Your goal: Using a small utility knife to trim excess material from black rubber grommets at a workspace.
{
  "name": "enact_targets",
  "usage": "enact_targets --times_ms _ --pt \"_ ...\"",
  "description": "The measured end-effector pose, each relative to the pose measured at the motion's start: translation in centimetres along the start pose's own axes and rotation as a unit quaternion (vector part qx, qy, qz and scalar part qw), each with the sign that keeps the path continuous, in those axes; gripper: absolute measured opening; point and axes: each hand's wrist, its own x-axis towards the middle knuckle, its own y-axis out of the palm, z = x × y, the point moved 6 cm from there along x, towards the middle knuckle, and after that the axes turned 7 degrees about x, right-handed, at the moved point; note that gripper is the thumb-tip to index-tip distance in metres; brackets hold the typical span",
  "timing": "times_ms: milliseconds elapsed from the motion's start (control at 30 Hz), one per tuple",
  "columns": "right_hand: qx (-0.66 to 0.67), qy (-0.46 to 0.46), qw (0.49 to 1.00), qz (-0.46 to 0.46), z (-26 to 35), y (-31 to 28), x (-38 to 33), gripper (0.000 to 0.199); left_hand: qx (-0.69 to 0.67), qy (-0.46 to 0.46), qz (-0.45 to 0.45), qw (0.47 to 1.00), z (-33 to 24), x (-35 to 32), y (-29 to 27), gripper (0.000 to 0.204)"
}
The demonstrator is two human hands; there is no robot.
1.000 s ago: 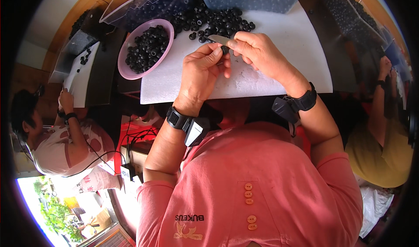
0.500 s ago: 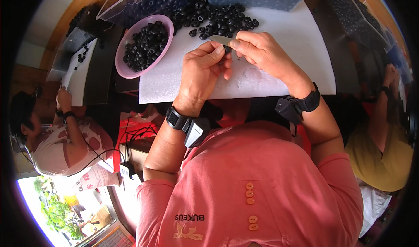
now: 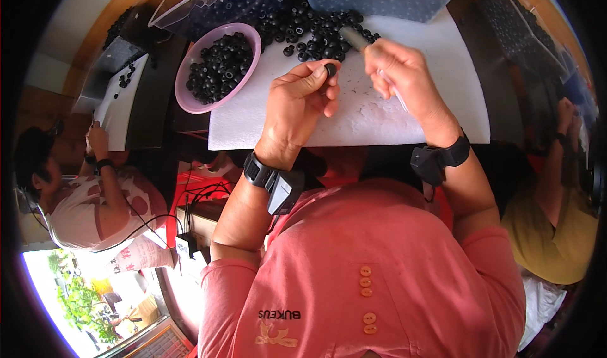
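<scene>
Just pulled the knife (image 3: 353,38) away from the black cap (image 3: 331,70): blade right at the cap half a second ago, now clear of it, with white board (image 3: 436,92) showing between. Swung the right hand (image 3: 401,73) out to the right; kept the left hand (image 3: 297,92) roughly in place. Now seeing more of the cap, as a dark round face at the left fingertips. Probably means a break in blade work on this cap; cannot tell whether finished or only paused, cannot judge its edge at this size. On grip: pinching the cap in the left between thumb and forefinger, spread only by the cap's thickness, with other fingers loosely curled. Gripping the knife in the right, closed around the handle, with blade aimed up and left toward the loose heap of caps (image 3: 325,38) and pale handle end poking out below. Cannot confirm blade contact with the heap from this angle. Holding the cap over the board, near side of the heap, to the right of the pink bowl (image 3: 255,48) with more caps inside.
</scene>
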Motion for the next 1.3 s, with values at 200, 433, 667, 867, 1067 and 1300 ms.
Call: enact_targets --times_ms 200,433,667,867,1067,1300 --pt "0.060 0.036 0.993 -0.093 0.4 -1.2 -0.5 0.035 0.334 0.194 -0.153 0.910 -8.7 -2.2 -2.8 0.020" --pt "0.060 -0.003 0.994 -0.086 0.1 -0.9 -0.1 0.034 0.719 0.377 -0.222 0.540 -13.0 -2.5 -4.5 0.021" --pt "0.022 -0.010 0.997 -0.077 0.0 -1.0 -0.2 0.035 0.733 0.325 -0.037 0.596 -4.2 1.4 3.0 0.012" --pt "0.013 -0.017 0.997 -0.070 0.0 -0.9 -0.3 0.035 0.764 0.355 -0.009 0.539 -3.3 2.5 3.2 0.014" --pt "-0.016 -0.012 0.997 -0.070 -0.1 -0.7 -0.4 0.035 0.702 0.289 -0.029 0.650 -4.6 1.2 2.0 0.014" --pt "-0.021 -0.016 0.997 -0.069 -0.2 -0.6 -0.3 0.035 0.798 0.307 -0.066 0.515 -3.1 2.2 3.2 0.020"
